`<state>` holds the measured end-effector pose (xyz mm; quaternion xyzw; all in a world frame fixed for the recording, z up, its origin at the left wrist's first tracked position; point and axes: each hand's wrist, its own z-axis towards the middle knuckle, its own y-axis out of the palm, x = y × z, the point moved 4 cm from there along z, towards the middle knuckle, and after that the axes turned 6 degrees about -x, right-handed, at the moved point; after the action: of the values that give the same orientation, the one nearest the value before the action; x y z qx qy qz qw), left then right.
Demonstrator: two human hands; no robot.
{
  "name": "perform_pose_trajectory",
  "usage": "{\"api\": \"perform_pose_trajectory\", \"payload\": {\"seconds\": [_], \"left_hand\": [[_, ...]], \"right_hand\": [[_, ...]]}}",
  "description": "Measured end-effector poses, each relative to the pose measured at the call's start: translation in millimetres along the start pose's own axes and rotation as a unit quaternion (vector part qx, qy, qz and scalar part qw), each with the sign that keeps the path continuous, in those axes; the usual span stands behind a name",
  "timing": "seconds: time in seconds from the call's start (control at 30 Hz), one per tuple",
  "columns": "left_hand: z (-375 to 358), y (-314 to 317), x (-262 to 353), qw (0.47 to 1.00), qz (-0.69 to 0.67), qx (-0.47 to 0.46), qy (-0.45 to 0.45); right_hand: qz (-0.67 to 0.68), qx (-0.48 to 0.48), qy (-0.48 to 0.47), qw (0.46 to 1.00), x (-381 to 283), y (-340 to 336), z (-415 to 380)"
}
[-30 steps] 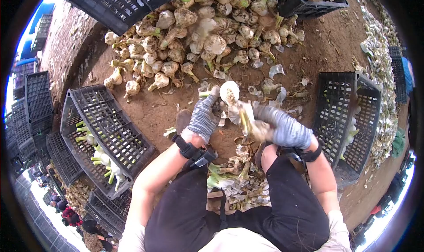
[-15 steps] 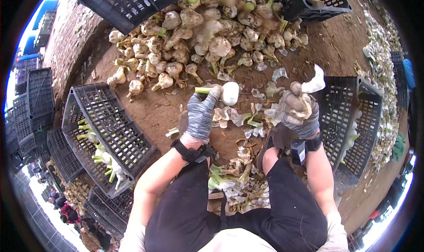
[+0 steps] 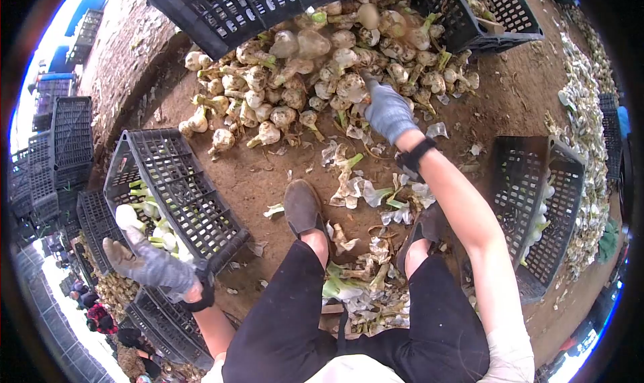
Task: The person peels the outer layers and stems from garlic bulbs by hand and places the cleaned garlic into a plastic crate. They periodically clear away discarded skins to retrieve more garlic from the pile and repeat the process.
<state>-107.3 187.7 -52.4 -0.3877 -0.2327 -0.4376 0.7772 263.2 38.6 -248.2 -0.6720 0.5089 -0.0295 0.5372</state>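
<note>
We find the right hand [image 3: 388, 111], in a grey glove, stretched to the upper centre of the frame with the arm nearly straight. Its fingers curl down onto the near edge of the bulb heap [image 3: 322, 67]; whether they have closed on a bulb we cannot tell, as the palm faces away from us. The heap holds several dozen unpeeled bulbs, too many to count exactly, and they lie directly under and beyond the fingertips.

We find the left hand [image 3: 144, 262], also gloved, swung out to the lower left with the elbow bent. The fingers are spread and slack, gripping nothing. One peeled white bulb [image 3: 126, 216] sits just above the fingertips, at the low end of the left crate [image 3: 181, 188]; we cannot tell if it touches the glove. That crate also holds a cluster of roughly ten peeled bulbs with green stems, all at its lower end.

We count two shoes [image 3: 303, 207] on the dirt at centre frame, with loose peelings [image 3: 362, 188] scattered between and ahead of them. One right crate [image 3: 537, 208] stands at the right edge of the frame. Two more black crates border the heap along the top.
</note>
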Motion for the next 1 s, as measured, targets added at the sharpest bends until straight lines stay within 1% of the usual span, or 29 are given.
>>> {"api": "perform_pose_trajectory", "payload": {"seconds": [0.03, 0.07, 0.1, 0.13, 0.17, 0.2, 0.23, 0.27, 0.3, 0.33, 0.37, 0.4, 0.47, 0.5, 0.53, 0.57, 0.6, 0.63, 0.67, 0.7, 0.73, 0.77, 0.8, 0.83, 0.87, 0.93, 0.97, 1.0], "left_hand": [[-9, 5, 10, 0.998, -0.059, 0.013, -0.005], [-23, 23, 18, 0.992, -0.117, -0.022, -0.045], [-38, 34, 20, 0.994, -0.025, -0.101, 0.012], [-55, 54, 26, 0.975, -0.051, -0.213, -0.045], [-70, 78, 17, 0.923, -0.125, -0.348, -0.109], [-90, 105, 27, 0.838, -0.251, -0.437, -0.211], [-114, 128, 17, 0.808, -0.25, -0.47, -0.253], [-143, 150, 5, 0.741, -0.284, -0.492, -0.359], [-169, 170, -4, 0.66, -0.314, -0.507, -0.457], [-186, 189, -5, 0.606, -0.343, -0.523, -0.491], [-200, 206, -6, 0.549, -0.371, -0.536, -0.524], [-212, 225, -14, 0.526, -0.411, -0.546, -0.506], [-233, 239, -27, 0.518, -0.385, -0.522, -0.558], [-235, 236, -27, 0.517, -0.386, -0.52, -0.559], [-234, 231, -25, 0.544, -0.411, -0.53, -0.503], [-233, 226, -22, 0.569, -0.435, -0.539, -0.444], [-232, 221, -19, 0.569, -0.433, -0.539, -0.444], [-225, 214, -11, 0.644, -0.386, -0.568, -0.337], [-219, 207, -1, 0.705, -0.332, -0.586, -0.223], [-218, 201, 7, 0.713, -0.329, -0.584, -0.205], [-223, 201, 9, 0.712, -0.33, -0.585, -0.205], [-228, 202, 14, 0.695, -0.355, -0.594, -0.196], [-229, 201, 22, 0.678, -0.379, -0.602, -0.187], [-222, 196, 26, 0.733, -0.283, -0.612, -0.092], [-218, 193, 29, 0.731, -0.284, -0.614, -0.092], [-209, 188, 39, 0.759, -0.246, -0.603, -0.016], [-209, 188, 40, 0.758, -0.246, -0.603, -0.015], [-208, 187, 41, 0.76, -0.259, -0.596, -0.022]], "right_hand": [[0.005, -0.034, 0.024, 0.999, 0, 3, 11], [0.004, -0.034, 0.023, 0.999, 4, 10, 19], [0.026, -0.003, 0.015, 1.0, 10, 19, 27], [0.047, 0.028, 0.007, 0.998, 7, 17, 26], [0.059, 0.021, 0.035, 0.997, 9, 18, 22], [0.057, 0.021, 0.035, 0.998, 17, 28, 24], [0.074, 0.045, 0.004, 0.996, 33, 46, 29], [0.092, 0.068, -0.028, 0.993, 40, 55, 30], [0.143, 0.041, -0.019, 0.989, 39, 59, 19], [0.143, 0.041, -0.019, 0.989, 36, 62, 6], [0.193, 0.03, -0.069, 0.978, 27, 67, -9], [0.242, 0.017, -0.117, 0.963, 19, 72, -27], [0.185, 0.043, -0.119, 0.975, 10, 75, -61], [0.251, 0.034, -0.148, 0.956, 12, 78, -67], [0.25, 0.032, -0.147, 0.956, 20, 75, -73], [0.383, -0.007, -0.135, 0.914, 30, 73, -76], [0.508, -0.046, -0.118, 0.852, 30, 66, -82], [0.537, -0.076, 0.025, 0.84, 22, 48, -92], [0.546, -0.091, 0.011, 0.833, 28, 45, -92], [0.569, -0.069, -0.01, 0.819, 27, 45, -95], [0.591, -0.046, -0.03, 0.805, 25, 45, -98], [0.591, -0.044, -0.029, 0.805, 24, 44, -100], [0.551, -0.043, -0.022, 0.833, 20, 40, -104], [0.509, -0.042, -0.014, 0.86, 18, 35, -107], [0.509, -0.04, -0.012, 0.859, 19, 32, -109], [0.495, -0.033, -0.047, 0.867, 21, 24, -112], [0.517, -0.071, -0.04, 0.852, 22, 23, -113], [0.517, -0.071, -0.04, 0.852, 27, 23, -113]]}}
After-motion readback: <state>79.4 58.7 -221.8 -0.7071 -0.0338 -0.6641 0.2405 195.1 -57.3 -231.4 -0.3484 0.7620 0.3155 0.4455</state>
